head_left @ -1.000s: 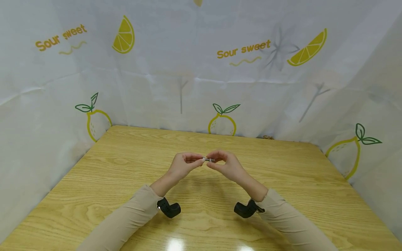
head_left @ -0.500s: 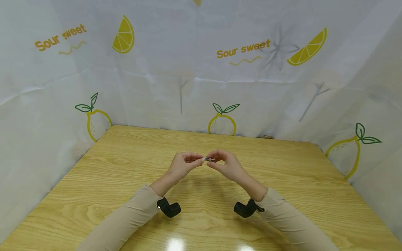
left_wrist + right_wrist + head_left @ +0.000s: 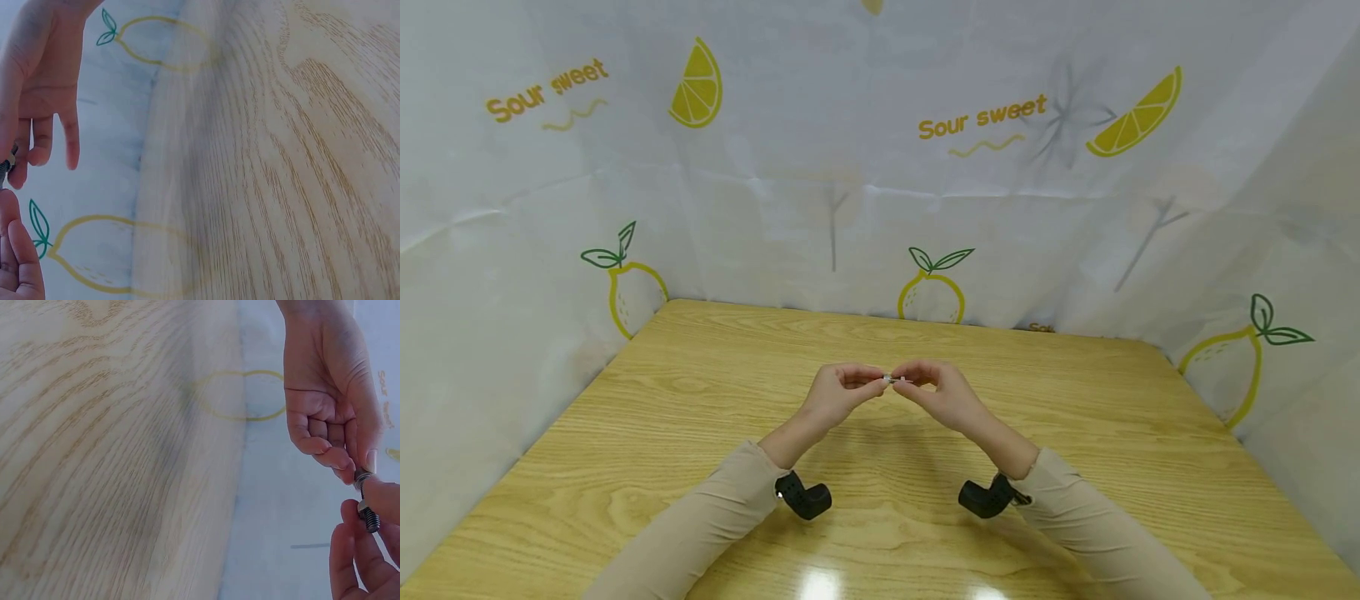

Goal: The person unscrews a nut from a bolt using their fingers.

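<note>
Just above the table, a small metal bolt [image 3: 373, 523] is held level between both hands. My left hand [image 3: 835, 398] pinches its head end between thumb and fingers, largely covering the head. From the other side my right hand [image 3: 949, 400] pinches at a nut [image 3: 362, 507] on the shaft, its thumb lying across the bolt in the right wrist view. The threaded tip sticks out past the nut, between the right fingers. In the left wrist view the nut [image 3: 10, 160] shows partly at the left edge, by the right fingertips.
A wood-grain table [image 3: 715, 467] lies beneath both hands. White curtain [image 3: 820, 108] with lemon prints hangs behind it and along both sides. A black camera mount is strapped to each wrist, the left one [image 3: 805, 497] and the right one [image 3: 985, 498].
Both arms stay almost in place. The right thumb and fingertips have closed in slightly toward the bolt and the left hand, while the left hand keeps its grip.
</note>
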A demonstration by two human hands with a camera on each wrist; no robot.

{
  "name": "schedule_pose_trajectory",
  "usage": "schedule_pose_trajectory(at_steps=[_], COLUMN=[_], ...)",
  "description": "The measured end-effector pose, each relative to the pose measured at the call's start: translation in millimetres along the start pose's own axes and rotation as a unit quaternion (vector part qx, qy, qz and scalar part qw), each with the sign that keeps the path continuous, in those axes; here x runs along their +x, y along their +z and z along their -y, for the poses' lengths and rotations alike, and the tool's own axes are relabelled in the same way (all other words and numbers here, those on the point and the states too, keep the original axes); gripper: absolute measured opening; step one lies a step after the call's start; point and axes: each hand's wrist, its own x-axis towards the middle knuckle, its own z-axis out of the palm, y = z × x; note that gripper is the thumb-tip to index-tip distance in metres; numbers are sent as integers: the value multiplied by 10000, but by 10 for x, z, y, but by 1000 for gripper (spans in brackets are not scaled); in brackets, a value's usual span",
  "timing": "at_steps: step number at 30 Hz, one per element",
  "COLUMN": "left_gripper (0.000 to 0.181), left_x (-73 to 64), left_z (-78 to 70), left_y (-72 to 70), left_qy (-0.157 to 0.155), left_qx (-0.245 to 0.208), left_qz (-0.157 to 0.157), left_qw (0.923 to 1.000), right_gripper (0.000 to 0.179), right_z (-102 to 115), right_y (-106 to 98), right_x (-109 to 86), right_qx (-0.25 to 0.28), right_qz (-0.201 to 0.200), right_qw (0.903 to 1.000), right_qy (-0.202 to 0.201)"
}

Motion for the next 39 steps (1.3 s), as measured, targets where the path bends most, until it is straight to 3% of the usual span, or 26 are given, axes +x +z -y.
schedule_pose_trajectory(at_steps=[7, 12, 16, 19, 27, 33, 39], left_gripper=[25, 26, 26, 26, 25, 25, 24], left_x=[2, 3, 3, 6, 2, 0, 0], left_z=[-5, -10, -8, -4, -16, -18, -20], left_y=[2, -3, -6, -7, 0, -5, -7], left_qy=[-42, -40, -4, 3, -46, -44, -51], left_qx=[-6, -12, 17, 24, 39, 40, -23], left_qz=[-1, 15, 34, 28, -17, -10, -20], left_qw=[10000, 10000, 10000, 10000, 10000, 10000, 10000], right_gripper=[30, 28, 21, 25, 30, 21, 30], right_z=[15, 42, 33, 21, 13, 34, 18], right_y=[4, -15, -17, -15, -19, -21, -28], right_x=[-9, -8, -3, -4, 8, -5, -20], right_qx=[355, 204, 143, 260, 197, 156, 431], right_qz=[-104, 45, -66, -106, 185, -2, -88], right_qw=[9992, 9996, 9998, 9995, 9994, 9995, 9988], right_qy=[122, 213, 152, 142, 215, 287, 198])
